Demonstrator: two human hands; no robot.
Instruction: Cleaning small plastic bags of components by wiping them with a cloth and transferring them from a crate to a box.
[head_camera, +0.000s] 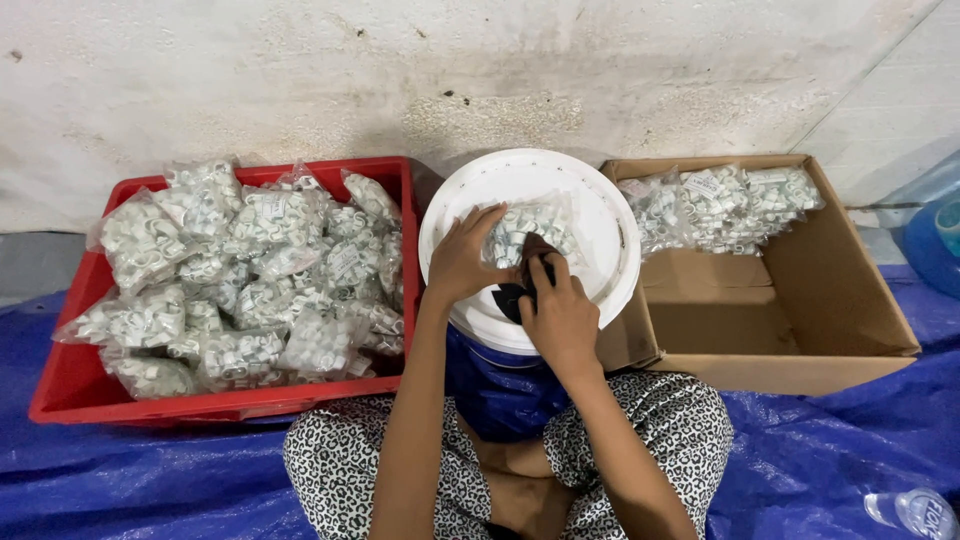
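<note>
One clear bag of small white fittings, lying on white bucket lid. Left hand pinches its near edge; right hand closes on dark item beside it. Likely light, floppy, slippery film; grip gathered neck.

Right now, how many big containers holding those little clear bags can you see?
2: a red plastic crate on the left, heaped with bags, and a cardboard box on the right, with bags along its far side. One more bag lies on the white bucket lid between them.
</note>
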